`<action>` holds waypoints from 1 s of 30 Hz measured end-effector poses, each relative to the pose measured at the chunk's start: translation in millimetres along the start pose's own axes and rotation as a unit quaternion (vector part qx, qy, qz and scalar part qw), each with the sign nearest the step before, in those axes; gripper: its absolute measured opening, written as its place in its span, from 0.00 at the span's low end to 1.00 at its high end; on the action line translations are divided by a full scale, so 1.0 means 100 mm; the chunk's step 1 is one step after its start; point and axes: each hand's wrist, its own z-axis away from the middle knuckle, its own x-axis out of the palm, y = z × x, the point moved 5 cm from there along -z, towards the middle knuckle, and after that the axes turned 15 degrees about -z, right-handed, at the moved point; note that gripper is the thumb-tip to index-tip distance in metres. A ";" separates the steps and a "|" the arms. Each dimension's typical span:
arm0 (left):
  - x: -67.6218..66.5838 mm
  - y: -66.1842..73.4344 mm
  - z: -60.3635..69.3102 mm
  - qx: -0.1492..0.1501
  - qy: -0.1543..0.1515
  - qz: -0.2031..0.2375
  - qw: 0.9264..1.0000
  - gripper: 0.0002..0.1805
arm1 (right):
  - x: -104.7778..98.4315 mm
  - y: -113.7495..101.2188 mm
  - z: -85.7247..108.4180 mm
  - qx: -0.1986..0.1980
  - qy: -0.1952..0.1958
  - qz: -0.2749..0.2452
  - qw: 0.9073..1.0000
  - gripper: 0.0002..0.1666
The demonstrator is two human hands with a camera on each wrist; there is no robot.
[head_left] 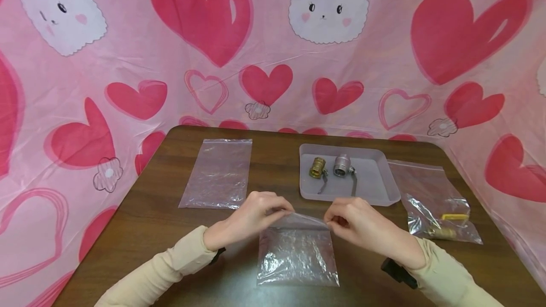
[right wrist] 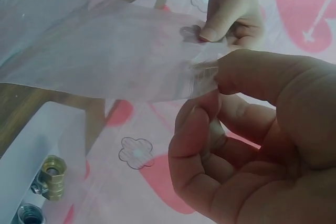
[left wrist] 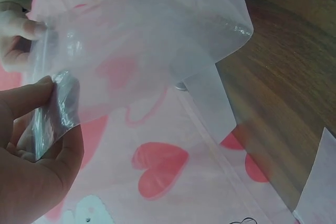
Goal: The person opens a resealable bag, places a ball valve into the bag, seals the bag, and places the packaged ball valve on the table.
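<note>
A clear zip-lock bag (head_left: 298, 257) lies near the table's front edge, its top edge lifted off the wood. My left hand (head_left: 262, 210) pinches the left end of that edge between thumb and fingers. At the other end my right hand (head_left: 362, 224) pinches the corner. In the left wrist view the bag (left wrist: 115, 56) stretches away from the left hand (left wrist: 37, 150), and no contents show in it. From the right wrist, the right hand (right wrist: 262, 129) has thumb and forefinger on the zip strip.
Behind the right hand, a translucent tray (head_left: 375, 188) holds a brass valve (head_left: 317, 167) and a silver valve (head_left: 341, 165), both with levers. Right of it lies a bag (head_left: 418, 179) containing a yellow-handled valve (head_left: 443, 233). Another flat bag (head_left: 219, 174) is at back left.
</note>
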 end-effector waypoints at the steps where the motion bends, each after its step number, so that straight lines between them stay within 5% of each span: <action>1: 0.00 0.00 0.00 0.000 0.000 0.002 1.000 0.04 | 0.00 0.01 0.00 -0.001 0.004 0.003 1.000 0.09; 14: 0.03 0.01 -0.05 0.013 0.000 0.014 1.000 0.09 | -0.02 -0.01 0.00 -0.008 0.052 0.039 0.998 0.14; 23: -0.03 0.03 -0.04 0.076 0.010 -0.033 0.996 0.13 | -0.03 -0.02 -0.01 -0.063 0.063 0.016 0.996 0.17; 30: -0.03 0.02 -0.02 0.071 0.005 -0.045 0.996 0.12 | -0.03 -0.04 0.00 -0.068 0.060 0.016 0.996 0.16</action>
